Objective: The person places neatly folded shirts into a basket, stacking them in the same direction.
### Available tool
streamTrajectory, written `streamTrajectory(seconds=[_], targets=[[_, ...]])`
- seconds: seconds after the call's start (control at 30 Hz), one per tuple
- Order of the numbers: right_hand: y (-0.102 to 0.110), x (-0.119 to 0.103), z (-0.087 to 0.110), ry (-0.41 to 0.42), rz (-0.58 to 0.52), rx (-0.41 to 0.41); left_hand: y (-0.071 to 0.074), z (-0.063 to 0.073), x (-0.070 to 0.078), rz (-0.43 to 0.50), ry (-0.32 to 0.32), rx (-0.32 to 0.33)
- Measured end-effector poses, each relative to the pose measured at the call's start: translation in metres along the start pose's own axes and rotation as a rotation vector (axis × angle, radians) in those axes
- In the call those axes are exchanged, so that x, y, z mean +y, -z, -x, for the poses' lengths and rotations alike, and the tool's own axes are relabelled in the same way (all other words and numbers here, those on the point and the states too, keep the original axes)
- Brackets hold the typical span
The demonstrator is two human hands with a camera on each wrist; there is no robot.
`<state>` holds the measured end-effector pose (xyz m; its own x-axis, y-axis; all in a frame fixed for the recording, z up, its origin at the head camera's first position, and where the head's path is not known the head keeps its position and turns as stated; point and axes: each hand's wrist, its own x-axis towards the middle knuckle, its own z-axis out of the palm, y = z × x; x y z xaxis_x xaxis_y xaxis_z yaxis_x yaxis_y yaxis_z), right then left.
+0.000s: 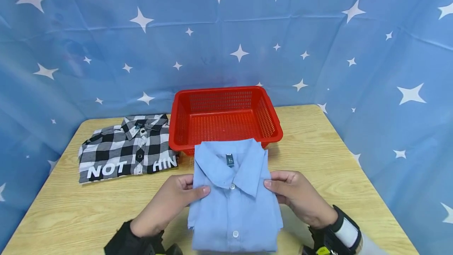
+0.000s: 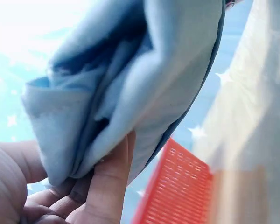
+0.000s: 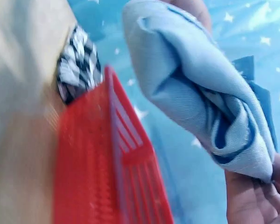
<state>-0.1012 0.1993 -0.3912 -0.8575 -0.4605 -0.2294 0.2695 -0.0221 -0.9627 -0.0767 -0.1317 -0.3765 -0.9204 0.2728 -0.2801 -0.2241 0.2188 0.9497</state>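
Observation:
A folded light blue shirt (image 1: 237,211), collar toward the back, is held up in front of the red basket. My left hand (image 1: 177,200) pinches its left edge, thumb on the front and fingers behind. On the opposite edge my right hand (image 1: 299,196) pinches in the same way below the collar. Both wrist views show the thick folded layers from the side: the left hand (image 2: 84,196) grips a corner of the shirt (image 2: 144,88), and the right hand (image 3: 256,196) pinches the bunched cloth (image 3: 196,93). The collar overlaps the basket's front rim in the head view.
The red plastic basket (image 1: 277,129) stands at the back middle of the wooden table (image 1: 318,148), its inside bare. Left of it lies a folded black-and-white checked shirt (image 1: 127,148) with white lettering. A blue curtain with white stars (image 1: 212,42) hangs behind.

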Motion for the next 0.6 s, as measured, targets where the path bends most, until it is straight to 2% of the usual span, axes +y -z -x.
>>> streamTrajectory(seconds=[0.07, 0.17, 0.4, 0.5, 0.6], targets=[[0.002, -0.016, -0.006, 0.036, 0.025, 0.017, 0.006, -0.004, 0.014, -0.014, -0.034, 0.003], [0.007, -0.037, -0.024, 0.061, 0.064, 0.068, 0.016, -0.017, 0.034, -0.050, -0.074, 0.031], [0.018, -0.073, -0.082, 0.081, 0.099, 0.149, 0.042, -0.067, 0.069, -0.092, -0.112, 0.081], [0.022, -0.089, -0.105, 0.104, 0.118, 0.173, 0.049, -0.089, 0.085, -0.123, -0.112, 0.136], [0.024, -0.105, -0.127, 0.119, 0.167, 0.202, 0.055, -0.109, 0.099, -0.114, -0.100, 0.189]])
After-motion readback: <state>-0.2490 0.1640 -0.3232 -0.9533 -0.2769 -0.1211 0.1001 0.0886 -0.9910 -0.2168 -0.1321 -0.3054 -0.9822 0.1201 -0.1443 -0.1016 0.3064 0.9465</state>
